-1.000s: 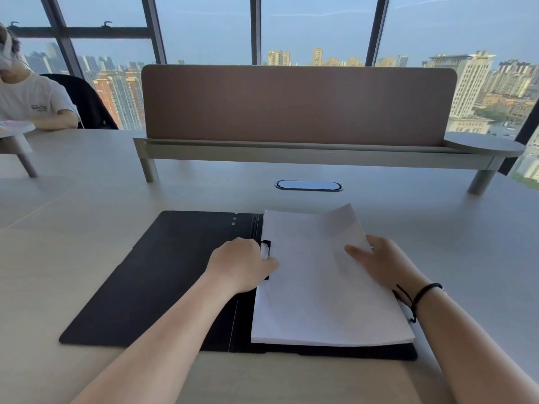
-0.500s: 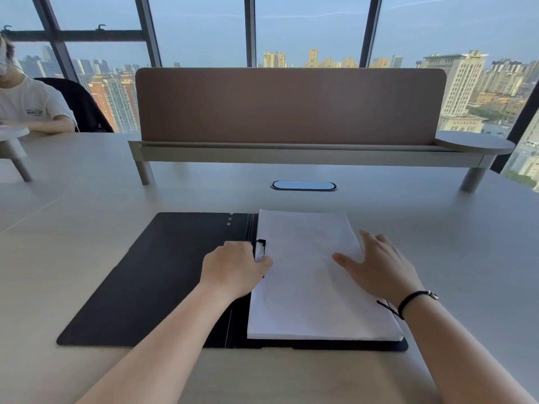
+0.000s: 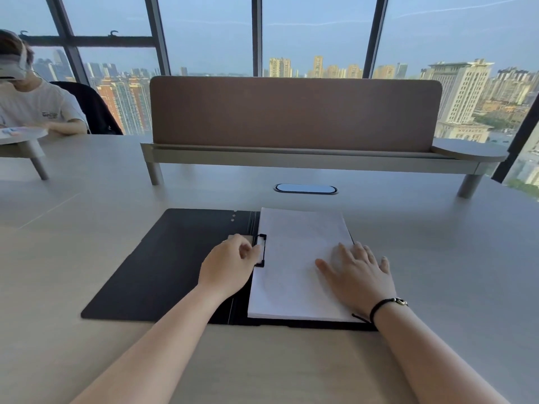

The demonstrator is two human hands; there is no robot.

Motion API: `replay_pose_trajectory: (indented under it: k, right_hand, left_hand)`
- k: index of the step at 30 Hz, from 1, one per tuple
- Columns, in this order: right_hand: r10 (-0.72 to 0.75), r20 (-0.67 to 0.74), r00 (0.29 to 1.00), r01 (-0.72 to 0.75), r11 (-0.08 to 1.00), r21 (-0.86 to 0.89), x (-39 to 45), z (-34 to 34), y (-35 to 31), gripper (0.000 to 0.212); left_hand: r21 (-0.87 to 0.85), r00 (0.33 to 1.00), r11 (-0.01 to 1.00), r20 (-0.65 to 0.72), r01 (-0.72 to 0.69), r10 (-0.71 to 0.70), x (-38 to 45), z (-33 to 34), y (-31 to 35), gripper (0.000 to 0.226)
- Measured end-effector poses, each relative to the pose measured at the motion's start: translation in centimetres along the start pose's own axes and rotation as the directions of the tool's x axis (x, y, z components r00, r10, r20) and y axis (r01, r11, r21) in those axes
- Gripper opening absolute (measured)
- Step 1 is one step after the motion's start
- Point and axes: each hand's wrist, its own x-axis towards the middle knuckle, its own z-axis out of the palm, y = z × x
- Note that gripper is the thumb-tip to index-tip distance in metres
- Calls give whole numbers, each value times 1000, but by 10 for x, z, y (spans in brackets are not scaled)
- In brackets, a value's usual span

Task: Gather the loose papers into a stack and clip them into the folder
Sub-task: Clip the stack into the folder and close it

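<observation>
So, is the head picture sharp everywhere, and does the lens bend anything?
Head view: soft daylight from the windows, no glare on the papers; left hand slightly blurred at its fingers by the clip; right hand sharp; window frames lean outward, wide-angle distortion.

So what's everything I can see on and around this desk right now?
folder: one, black, lying open on the desk
stack of papers: one, white, on the folder's right half
clip: one, black, at the papers' left edge
desk: one, pale wood
divider screen: one, brown, across the desk's far side
cable port: one, oval, behind the folder
another person: one, white shirt, seated far left
left hand: at the clip, fingers curled
right hand: flat on the papers, black wrist cord
</observation>
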Motion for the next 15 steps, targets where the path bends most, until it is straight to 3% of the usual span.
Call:
replay_pose_trajectory:
  k: [2,4,7,10,15]
  right_hand:
    - [-36,-72,997,34,999,-21,-12,-3,-8,86]
    - [-119,-113,986,117,993,-26,-28,-2,-21,85]
    - [-244,-22,970,244,969,27,-47,12,-40,77]
    - [-304,8,953,304,952,38,-53,24,-47,62]
    - [-296,-10,955,296,954,44,-54,26,-47,55]
  left_hand:
    - [-236,1000,972,-16,17,-22,-10,-12,-4,18]
    - [-300,995,953,-72,47,-72,-18,-27,-12,14]
    - [-76,965,976,-149,205,-214,-20,-49,-41,31]
    - [266,906,867,-168,421,-389,-20,-71,-75,63]
    - [284,827,776,-215,563,-520,-35,-95,-97,79]
